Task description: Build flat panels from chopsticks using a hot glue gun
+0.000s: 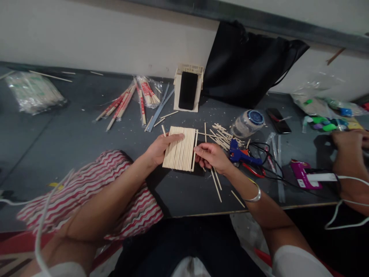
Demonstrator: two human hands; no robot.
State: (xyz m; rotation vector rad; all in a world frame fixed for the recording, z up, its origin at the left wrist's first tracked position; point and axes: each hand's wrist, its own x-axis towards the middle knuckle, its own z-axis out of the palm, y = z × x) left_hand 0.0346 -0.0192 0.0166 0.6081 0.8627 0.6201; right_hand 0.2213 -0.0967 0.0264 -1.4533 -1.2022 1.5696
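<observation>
- Stick panel (181,148): pale wooden sticks laid side by side in a flat rectangular mat on the grey table (72,134). It lies between the two hands.
- Handling, judged: light and thin; stiff along the sticks but likely weak across the joins; best taken by both long edges or pressed flat.
- Left hand (161,148): palm down, fingers spread flat on the panel's left part, pinning it.
- Right hand (211,156): fingertips pinched together on a loose stick (195,145) at the panel's right edge.
- Just right of the right hand: blue glue gun (240,154), scattered sticks (220,134).
- Beyond the hands: small wooden box (177,90) holding a phone (188,90).
- Far right: another person's hand (350,144).
</observation>
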